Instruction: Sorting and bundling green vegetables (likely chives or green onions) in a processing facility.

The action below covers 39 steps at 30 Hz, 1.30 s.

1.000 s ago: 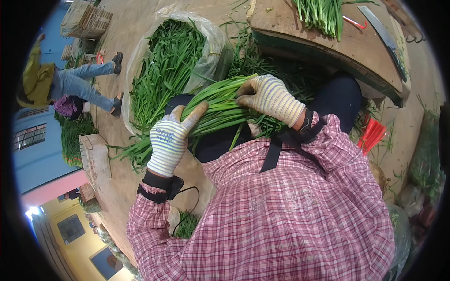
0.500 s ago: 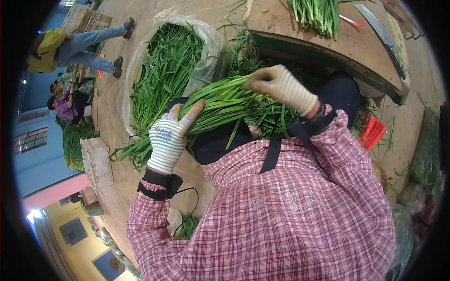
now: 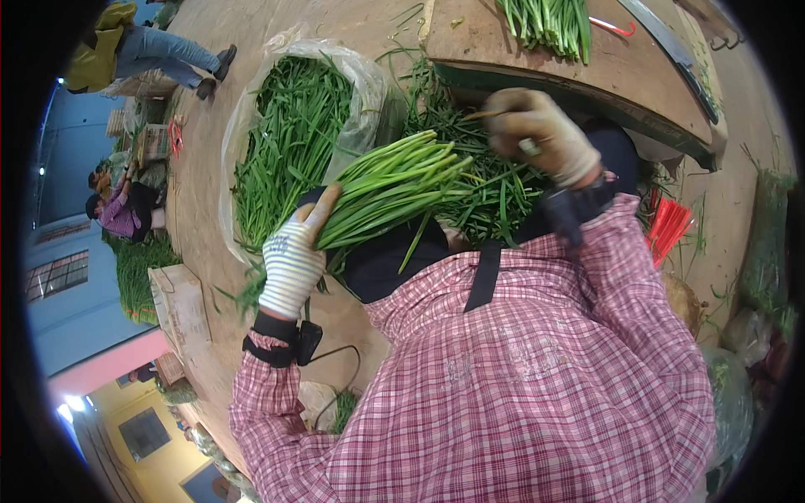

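My left hand (image 3: 296,247), in a striped glove, is closed around a bunch of long green leafy stalks (image 3: 390,184), which lies over my dark-trousered lap with pale stem ends toward the right. My right hand (image 3: 537,134), gloved and slightly blurred, is raised above the bunch, fingers pinched on what looks like a thin brownish leaf (image 3: 482,115). Loose darker greens (image 3: 503,201) lie between my knees beneath it. Beyond the bunch stands an open clear plastic bag (image 3: 369,101) full of similar leaves.
A wooden bench (image 3: 637,109) at upper right holds more stalks (image 3: 545,29), a long blade (image 3: 671,50) and a red-handled tool (image 3: 620,28). Red ties (image 3: 667,230) lie right. A person in jeans (image 3: 159,54) and a seated person in purple (image 3: 122,218) are at upper left, near crates (image 3: 176,302).
My right hand has left the bunch, moving up and right. The standing person has stepped upward in the view; the left hand still grips the bunch.
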Available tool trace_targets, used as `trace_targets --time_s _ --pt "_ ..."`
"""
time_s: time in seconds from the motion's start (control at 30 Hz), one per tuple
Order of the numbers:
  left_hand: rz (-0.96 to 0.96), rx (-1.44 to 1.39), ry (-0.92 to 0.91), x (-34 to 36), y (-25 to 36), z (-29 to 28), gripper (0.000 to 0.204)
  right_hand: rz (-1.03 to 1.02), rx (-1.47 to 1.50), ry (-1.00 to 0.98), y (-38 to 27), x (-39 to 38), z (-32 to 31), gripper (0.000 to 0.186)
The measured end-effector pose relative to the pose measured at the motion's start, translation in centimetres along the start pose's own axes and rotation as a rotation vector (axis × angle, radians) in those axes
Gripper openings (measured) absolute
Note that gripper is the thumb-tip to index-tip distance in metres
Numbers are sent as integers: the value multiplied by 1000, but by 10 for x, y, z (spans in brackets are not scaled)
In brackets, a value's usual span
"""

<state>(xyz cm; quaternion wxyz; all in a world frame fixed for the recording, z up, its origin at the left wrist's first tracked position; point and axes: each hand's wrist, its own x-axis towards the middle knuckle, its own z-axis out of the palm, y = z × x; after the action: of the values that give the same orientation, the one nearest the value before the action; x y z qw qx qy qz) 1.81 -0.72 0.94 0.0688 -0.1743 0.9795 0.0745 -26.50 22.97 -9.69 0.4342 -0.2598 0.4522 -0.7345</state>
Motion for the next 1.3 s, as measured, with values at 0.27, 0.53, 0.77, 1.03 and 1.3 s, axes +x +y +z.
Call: trace_targets --time_s 0.27,0.53,0.77,1.03,1.3 --pt "-124 -548 -37 -2 -1 9 85 -500 -1128 116 21 -11 27 26" --pt "-196 -763 -170 -2 -5 12 83 -333 -853 266 48 6 17 20" --pt "-244 -887 -232 -1 -3 14 85 -579 -1243 -232 34 13 34 17" --pt "-247 -891 -368 -2 -14 18 86 -184 -1585 -453 33 28 42 24" --pt "-361 -1037 -396 -14 -14 4 86 -39 -1545 -464 19 56 12 22"
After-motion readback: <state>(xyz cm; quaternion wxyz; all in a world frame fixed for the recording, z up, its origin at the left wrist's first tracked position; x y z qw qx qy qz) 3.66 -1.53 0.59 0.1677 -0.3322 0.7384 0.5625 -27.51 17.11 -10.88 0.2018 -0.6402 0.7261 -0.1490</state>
